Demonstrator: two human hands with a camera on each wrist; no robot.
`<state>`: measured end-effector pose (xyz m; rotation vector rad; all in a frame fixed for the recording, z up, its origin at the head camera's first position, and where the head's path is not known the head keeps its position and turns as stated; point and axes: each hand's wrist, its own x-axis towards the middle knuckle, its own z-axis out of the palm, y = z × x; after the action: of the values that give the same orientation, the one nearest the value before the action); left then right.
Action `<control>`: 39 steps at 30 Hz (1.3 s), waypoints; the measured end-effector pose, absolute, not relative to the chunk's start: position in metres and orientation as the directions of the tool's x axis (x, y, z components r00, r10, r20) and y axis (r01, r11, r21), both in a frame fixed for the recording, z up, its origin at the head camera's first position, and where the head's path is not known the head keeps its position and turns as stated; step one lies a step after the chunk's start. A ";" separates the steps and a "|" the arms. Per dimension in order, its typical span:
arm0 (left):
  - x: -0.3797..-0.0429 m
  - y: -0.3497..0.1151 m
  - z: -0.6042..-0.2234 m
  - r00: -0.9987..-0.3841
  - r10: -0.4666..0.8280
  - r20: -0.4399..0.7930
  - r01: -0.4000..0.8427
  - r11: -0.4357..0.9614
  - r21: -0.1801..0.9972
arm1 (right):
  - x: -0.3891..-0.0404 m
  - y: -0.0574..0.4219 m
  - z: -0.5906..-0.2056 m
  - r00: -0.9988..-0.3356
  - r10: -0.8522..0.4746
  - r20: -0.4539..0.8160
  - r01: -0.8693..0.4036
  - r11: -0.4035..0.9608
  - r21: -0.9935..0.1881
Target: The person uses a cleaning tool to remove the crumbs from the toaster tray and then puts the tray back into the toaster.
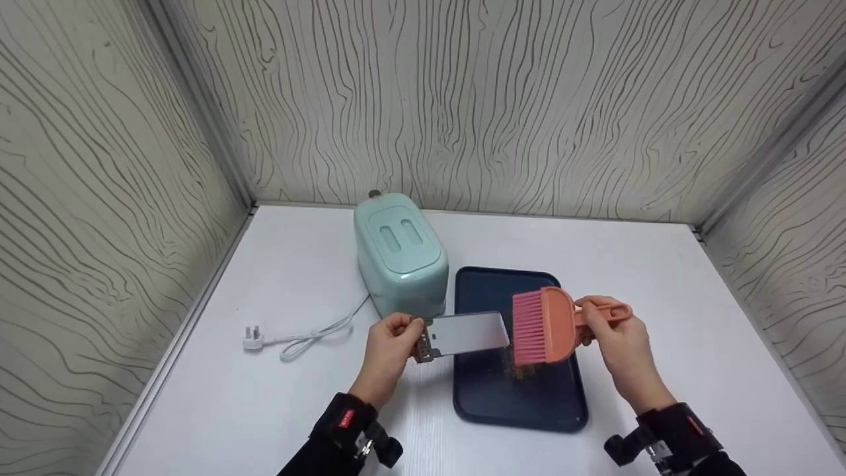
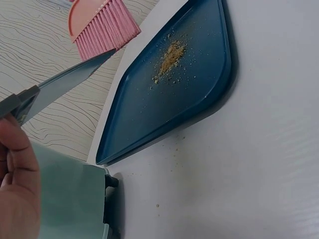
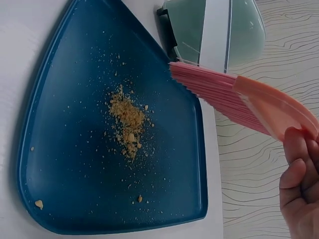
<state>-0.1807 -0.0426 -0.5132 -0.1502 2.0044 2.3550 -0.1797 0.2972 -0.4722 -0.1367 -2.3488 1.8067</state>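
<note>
My left hand point(image 1: 384, 354) pinches the end piece of a flat, shiny crumb tray point(image 1: 472, 332), which is held above the left side of a dark blue serving tray point(image 1: 489, 400). In my right hand point(image 1: 621, 344) is the handle of an orange hand brush point(image 1: 560, 324). Its pink bristles point(image 3: 209, 89) point left, right at the crumb tray's free end in the head view. Below them, a heap of brown crumbs point(image 3: 128, 119) lies on the blue tray, with finer bits scattered round it. A mint-green toaster point(image 1: 410, 284) stands just behind my left hand.
The toaster's white cord point(image 1: 317, 337) lies coiled on the table, with its plug point(image 1: 252, 339) at the left. Some stray crumbs point(image 2: 177, 149) dot the white table point(image 1: 634, 264) beside the blue tray. Patterned walls point(image 1: 462, 106) enclose the table's back and sides.
</note>
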 end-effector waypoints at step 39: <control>-0.180 -0.044 -0.512 -0.994 -0.007 -0.105 -0.102 -0.183 0.978 | -0.187 0.265 -0.478 -0.965 0.260 0.033 -0.052 -0.064 -0.997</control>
<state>-0.1803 -0.0438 -0.5117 -0.1323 1.9666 2.3663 -0.1867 0.2649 -0.4780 -0.2272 -1.9888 2.1345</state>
